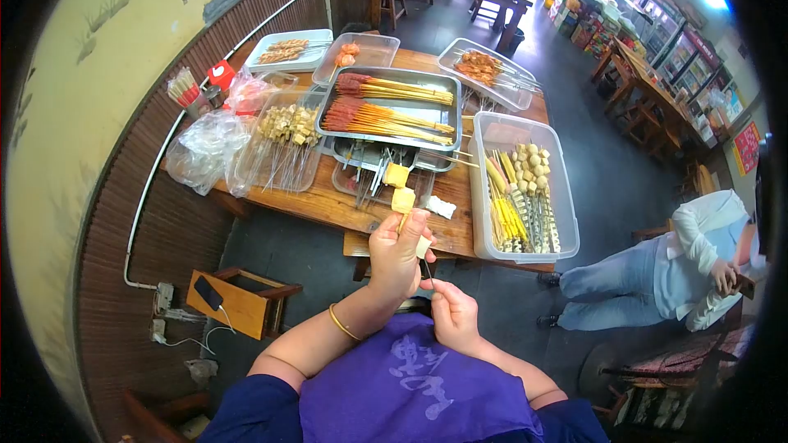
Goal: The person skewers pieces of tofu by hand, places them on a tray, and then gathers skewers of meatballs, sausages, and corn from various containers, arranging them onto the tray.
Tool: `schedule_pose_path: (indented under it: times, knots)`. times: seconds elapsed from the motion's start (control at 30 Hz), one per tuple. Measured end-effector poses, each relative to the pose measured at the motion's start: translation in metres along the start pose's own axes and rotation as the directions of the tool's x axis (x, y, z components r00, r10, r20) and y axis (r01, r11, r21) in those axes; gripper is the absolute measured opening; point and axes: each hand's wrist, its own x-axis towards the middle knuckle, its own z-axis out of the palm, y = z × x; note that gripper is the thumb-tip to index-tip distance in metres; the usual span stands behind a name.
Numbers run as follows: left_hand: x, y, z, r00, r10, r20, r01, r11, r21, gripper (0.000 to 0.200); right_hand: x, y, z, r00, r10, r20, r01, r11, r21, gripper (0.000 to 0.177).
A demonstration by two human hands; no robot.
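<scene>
At the surface's near edge (pixel 324 205), my left hand (pixel 398 258) clamps a pale piece (pixel 423 247), my right hand (pixel 454 312) a thin skewer (pixel 428 271). Pushing crookedly could split the piece.

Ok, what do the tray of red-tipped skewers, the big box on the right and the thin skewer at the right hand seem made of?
Tray: metal, likely stainless steel; smooth grey with bright glints.
Box: probably plastic; smooth, milky, translucent walls.
Skewer: possibly metal; thin, straight and dark, but too small to judge its finish.
</scene>
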Motion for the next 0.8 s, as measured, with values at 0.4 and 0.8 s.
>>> schedule_pose_path:
  times: [0.4, 0.8]
  knots:
    - [-0.001, -0.005, -0.001, 0.999, -0.035, 0.038, 0.035, 0.999, 0.0, 0.023, 0.0, -0.005, -0.002, 0.999, -0.039, -0.01, 0.038, 0.998, -0.051, 0.022]
    - [-0.012, -0.007, -0.008, 0.982, -0.171, 0.077, 0.173, 0.985, -0.021, 0.028, -0.001, -0.011, -0.008, 0.993, 0.115, 0.032, -0.116, 0.992, 0.04, 0.024]
